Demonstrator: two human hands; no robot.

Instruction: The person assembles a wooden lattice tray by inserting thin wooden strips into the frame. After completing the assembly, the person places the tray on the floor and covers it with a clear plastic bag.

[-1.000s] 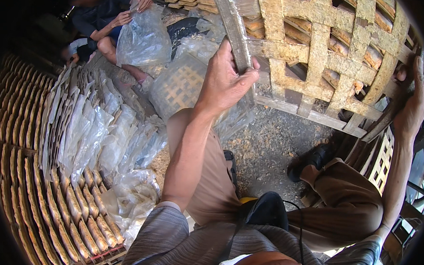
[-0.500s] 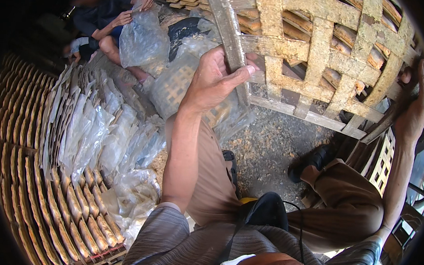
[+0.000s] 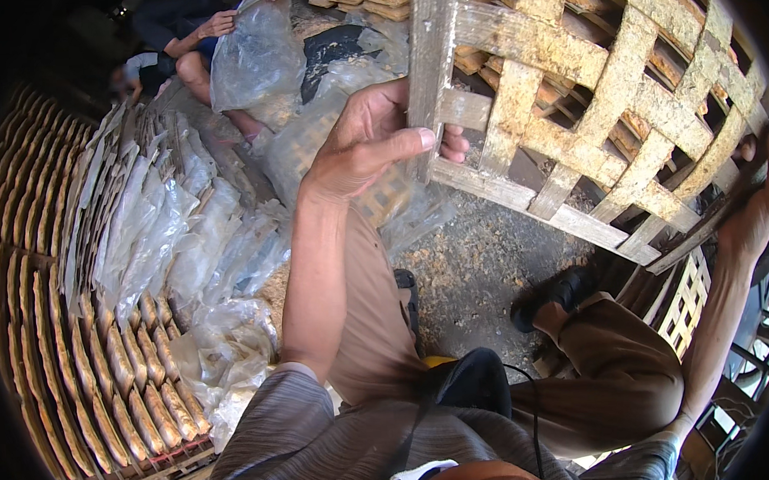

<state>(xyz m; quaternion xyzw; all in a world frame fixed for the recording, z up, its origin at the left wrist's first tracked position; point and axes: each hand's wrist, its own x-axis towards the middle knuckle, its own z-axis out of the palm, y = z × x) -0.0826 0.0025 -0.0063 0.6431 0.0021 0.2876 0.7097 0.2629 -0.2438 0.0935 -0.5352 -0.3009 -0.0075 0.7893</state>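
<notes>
A woven bamboo lattice tray [image 3: 562,144] with a wooden frame is lifted in front of me at the upper right, tilted. My left hand [image 3: 362,145] is closed around its left edge bar, thumb on the near side and fingertips showing through the gap beyond. At the far right my right hand [image 3: 753,212] grips the tray's other edge, partly in shadow and cut by the dark rim of the picture. Pale crusty residue coats the strips. Through the gaps I see rows of brown slab-like pieces, but whether they touch the tray I cannot tell.
At left, racks [image 3: 113,376] hold rows of thin brown-edged pieces, with clear plastic sheets [image 3: 149,226] stacked against them. Crumpled plastic [image 3: 229,352] lies nearer. Another person [image 3: 191,33] sits at the back handling a plastic bag [image 3: 253,56]. Crumbs litter the grey floor [image 3: 482,270].
The tray's left edge has shifted a little to the right in my grip and turned slightly. My left hand sits slightly further left in the picture. The other person's hands have moved up with the bag.
</notes>
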